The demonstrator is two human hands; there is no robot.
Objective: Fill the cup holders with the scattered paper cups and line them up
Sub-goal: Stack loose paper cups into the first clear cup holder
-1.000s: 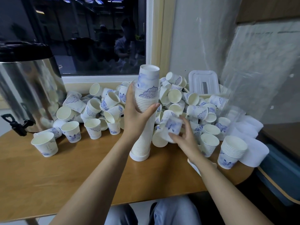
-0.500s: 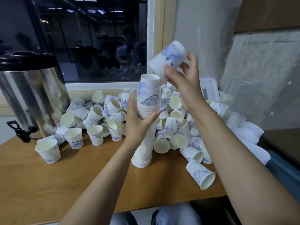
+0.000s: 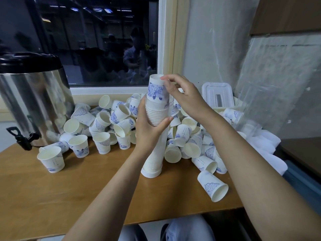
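The cup holder [image 3: 152, 160] stands on its white base near the middle of the bench [image 3: 69, 197], a tall column packed with nested paper cups. Its top cup [image 3: 157, 91], blue-patterned and narrow end up, sticks out above the holder's clear rim. The left hand [image 3: 147, 129] is wrapped round the holder in its upper half, thumb across the front. The right hand [image 3: 185, 96] pinches the top cup near its upper edge with curled fingers. Behind and to both sides lie the loose cups [image 3: 121, 117] in a heap - some upright, some tipped over, a few nested. One fallen cup [image 3: 212, 186] lies on its side to the right of the holder's base, apart from the heap. A steel urn [image 3: 33, 101] with a black tap stands at the far left, and a white lid [image 3: 218, 94] leans at the back right by the wall
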